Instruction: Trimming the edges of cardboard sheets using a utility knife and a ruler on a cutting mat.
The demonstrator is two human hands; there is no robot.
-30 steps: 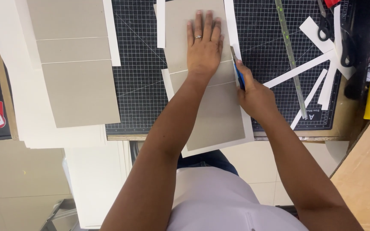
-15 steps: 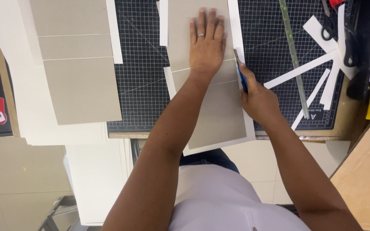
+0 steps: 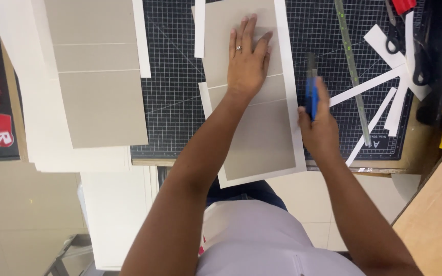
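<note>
The left hand (image 3: 248, 61) lies flat, fingers spread, pressing on grey boards (image 3: 254, 110) mounted on a white sheet (image 3: 297, 148) that rests on the dark gridded cutting mat (image 3: 172, 87). At about three o'clock from it, just off the sheet's edge, the right hand (image 3: 319, 128) is clenched around a blue utility knife (image 3: 311, 94). A metal ruler (image 3: 354, 76) and white paper strips (image 3: 390, 84) lie further toward three o'clock, and a second sheet with grey boards (image 3: 95, 76) sits at nine o'clock.

Both forearms are bare, with no sleeves showing on them. The left hand (image 3: 248, 60) has a thin silver ring on one finger. The person wears a light grey top and blue trousers under it
</note>
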